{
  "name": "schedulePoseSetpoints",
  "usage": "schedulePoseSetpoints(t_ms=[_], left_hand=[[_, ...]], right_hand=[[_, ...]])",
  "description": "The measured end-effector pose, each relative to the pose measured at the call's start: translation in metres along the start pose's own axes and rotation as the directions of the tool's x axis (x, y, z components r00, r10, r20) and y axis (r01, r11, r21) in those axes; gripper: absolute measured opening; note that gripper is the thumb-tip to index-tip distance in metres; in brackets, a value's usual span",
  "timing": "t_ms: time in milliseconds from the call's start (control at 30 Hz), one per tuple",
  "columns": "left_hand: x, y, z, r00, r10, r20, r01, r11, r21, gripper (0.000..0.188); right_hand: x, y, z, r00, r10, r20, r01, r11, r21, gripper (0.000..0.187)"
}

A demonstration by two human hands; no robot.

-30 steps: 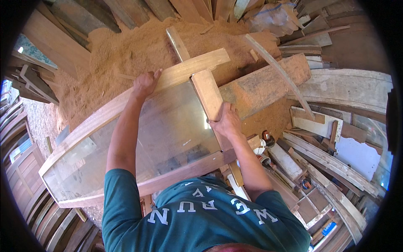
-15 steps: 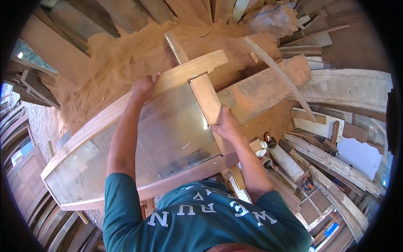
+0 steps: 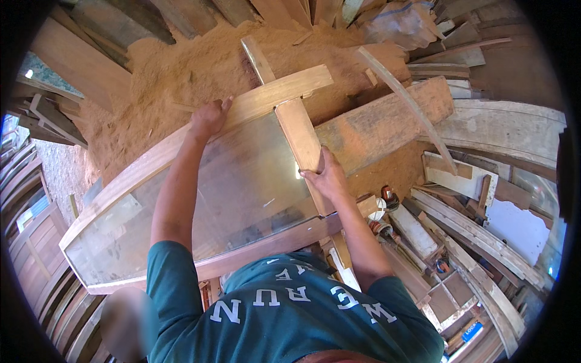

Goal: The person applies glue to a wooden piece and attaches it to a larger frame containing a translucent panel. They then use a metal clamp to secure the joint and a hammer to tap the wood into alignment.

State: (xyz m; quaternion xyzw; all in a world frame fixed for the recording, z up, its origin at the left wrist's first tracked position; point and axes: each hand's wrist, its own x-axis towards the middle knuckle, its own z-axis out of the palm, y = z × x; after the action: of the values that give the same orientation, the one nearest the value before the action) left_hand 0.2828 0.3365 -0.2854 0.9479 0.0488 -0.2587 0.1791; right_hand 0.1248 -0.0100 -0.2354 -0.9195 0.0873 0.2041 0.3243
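Note:
A long wooden frame with a glass pane (image 3: 236, 175) lies across in front of me. My left hand (image 3: 209, 119) is closed over its far side rail (image 3: 266, 94), the fingers partly hidden beyond the edge. The pane ends at a wooden crosspiece (image 3: 299, 133), which sits between the far rail and the near rail (image 3: 260, 245). My right hand (image 3: 328, 178) is closed round the crosspiece, thumb on the glass side and fingers along its right edge. Both rails run past the crosspiece on the right.
Under the frame, a wooden bar (image 3: 258, 59) sticks out at the far side. Sawdust (image 3: 157, 78) covers the ground beyond. A thick plank (image 3: 387, 115) and a thin strip (image 3: 405, 97) lie to the right, near stacked boards (image 3: 484, 236). Lower left shows a blurred shape (image 3: 126, 323).
The view has shifted slightly, and a blurred shape has come in at the lower left. Both hands keep their places on the frame; the right hand is slightly lower on the crosspiece.

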Motion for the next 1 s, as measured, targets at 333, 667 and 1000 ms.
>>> schedulePoseSetpoints(t_ms=[333,667,1000], left_hand=[[-0.003,0.003,0.001,0.999,-0.022,-0.03,0.022,1.0,0.006,0.078],[-0.007,0.004,0.002,0.998,-0.047,-0.037,0.047,0.999,-0.012,0.08],[-0.006,0.005,0.002,0.998,-0.044,-0.041,0.043,0.999,-0.03,0.081]], right_hand=[[-0.003,-0.02,-0.006,0.997,0.071,0.009,-0.071,0.996,-0.06,0.093],[-0.003,-0.028,-0.013,0.997,0.076,0.025,-0.072,0.988,-0.133,0.073],[0.002,0.012,-0.003,0.997,0.035,0.068,-0.04,0.996,0.077,0.07]])
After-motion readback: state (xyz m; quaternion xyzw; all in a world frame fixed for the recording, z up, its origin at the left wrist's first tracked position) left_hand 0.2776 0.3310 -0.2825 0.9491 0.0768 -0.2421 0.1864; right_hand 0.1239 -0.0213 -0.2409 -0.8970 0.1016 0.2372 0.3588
